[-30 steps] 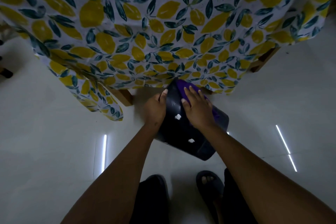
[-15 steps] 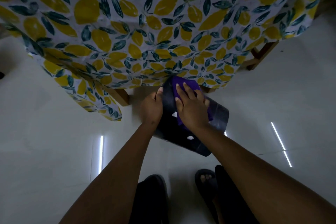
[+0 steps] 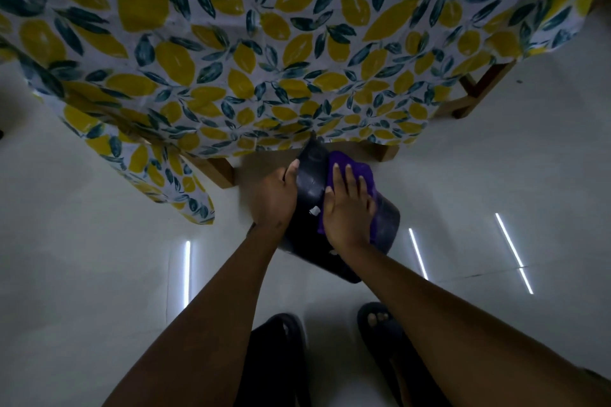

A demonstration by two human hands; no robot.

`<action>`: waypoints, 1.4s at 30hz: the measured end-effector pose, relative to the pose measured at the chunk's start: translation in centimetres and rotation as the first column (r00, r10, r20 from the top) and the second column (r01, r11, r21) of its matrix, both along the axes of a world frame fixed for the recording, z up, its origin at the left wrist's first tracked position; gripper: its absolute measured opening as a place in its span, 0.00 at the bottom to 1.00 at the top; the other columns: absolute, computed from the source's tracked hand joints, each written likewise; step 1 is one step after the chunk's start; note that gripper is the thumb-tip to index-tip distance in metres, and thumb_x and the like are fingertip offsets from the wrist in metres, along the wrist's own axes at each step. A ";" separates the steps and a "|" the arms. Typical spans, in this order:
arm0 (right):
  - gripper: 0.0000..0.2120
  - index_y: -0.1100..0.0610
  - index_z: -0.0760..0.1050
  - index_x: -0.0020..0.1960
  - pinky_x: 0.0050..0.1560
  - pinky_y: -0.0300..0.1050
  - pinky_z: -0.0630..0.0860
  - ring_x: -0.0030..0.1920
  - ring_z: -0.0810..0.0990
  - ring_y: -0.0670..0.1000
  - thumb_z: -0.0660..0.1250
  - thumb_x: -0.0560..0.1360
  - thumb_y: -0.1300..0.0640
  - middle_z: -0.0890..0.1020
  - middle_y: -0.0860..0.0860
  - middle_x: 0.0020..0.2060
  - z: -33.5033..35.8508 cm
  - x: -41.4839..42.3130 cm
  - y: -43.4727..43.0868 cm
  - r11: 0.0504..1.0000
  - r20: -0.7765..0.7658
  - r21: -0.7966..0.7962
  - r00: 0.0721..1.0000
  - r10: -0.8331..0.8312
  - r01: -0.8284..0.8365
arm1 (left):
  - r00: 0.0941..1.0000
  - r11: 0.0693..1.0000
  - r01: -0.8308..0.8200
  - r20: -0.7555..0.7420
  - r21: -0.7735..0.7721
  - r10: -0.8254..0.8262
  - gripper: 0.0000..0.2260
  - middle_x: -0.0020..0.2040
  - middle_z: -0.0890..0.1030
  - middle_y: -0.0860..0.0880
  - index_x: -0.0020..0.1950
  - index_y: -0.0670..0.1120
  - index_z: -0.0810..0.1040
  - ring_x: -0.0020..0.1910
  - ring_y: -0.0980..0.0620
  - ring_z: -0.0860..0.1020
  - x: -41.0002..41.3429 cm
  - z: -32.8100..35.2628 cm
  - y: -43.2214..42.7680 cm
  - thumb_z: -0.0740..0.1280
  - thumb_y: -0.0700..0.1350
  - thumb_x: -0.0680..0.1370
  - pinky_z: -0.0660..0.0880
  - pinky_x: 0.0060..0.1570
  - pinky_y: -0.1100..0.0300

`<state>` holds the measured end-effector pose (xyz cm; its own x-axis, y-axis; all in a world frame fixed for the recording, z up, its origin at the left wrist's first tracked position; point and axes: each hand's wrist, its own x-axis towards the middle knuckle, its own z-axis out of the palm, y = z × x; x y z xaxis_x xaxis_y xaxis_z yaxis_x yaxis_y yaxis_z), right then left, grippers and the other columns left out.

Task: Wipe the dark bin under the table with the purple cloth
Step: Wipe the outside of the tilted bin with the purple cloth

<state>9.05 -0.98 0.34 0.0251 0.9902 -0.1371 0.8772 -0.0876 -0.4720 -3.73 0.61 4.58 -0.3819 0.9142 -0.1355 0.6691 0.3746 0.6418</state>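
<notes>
- Where the lemon-print tablecloth (image 3: 297,59) hangs down across the upper half of the frame, we see its lower hem end just above the dark bin (image 3: 309,172), whose far corner touches the cloth's edge at centre.
- We see wooden table legs (image 3: 216,170) below the hem at centre left and at the upper right, the bin sitting between them on the pale floor (image 3: 82,258).
- We find open floor to the left and right of the bin; toward the bottom of the frame our sandalled feet (image 3: 377,320) stand near it.
- We cannot see into the bin, so what it holds we cannot tell; small white marks show on its near face.
- Our left hand (image 3: 274,201) curls around the bin's left edge, thumb on the dark surface, gripping it.
- Our right hand (image 3: 348,211) lies flat with fingers spread, pressing the purple cloth (image 3: 355,172) against the bin's upper right side; the cloth shows beyond the fingertips and beside the palm.
</notes>
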 end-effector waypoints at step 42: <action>0.28 0.51 0.58 0.77 0.66 0.66 0.68 0.73 0.67 0.57 0.48 0.79 0.43 0.68 0.52 0.74 -15.1 -1.0 -1.8 0.987 -0.012 -0.016 0.987 -0.163 0.163 | 0.974 0.976 0.208 -0.079 -0.060 -0.212 0.20 0.42 0.82 0.46 0.45 0.47 0.78 0.42 0.48 0.79 -2.3 -14.4 3.7 0.52 0.57 0.82 0.73 0.42 0.56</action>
<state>8.02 -2.78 -14.73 0.1840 0.9709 -0.1530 0.8444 -0.2358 -0.4811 -5.99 4.30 -9.77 -0.1941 0.9679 -0.1594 0.7875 0.2506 0.5630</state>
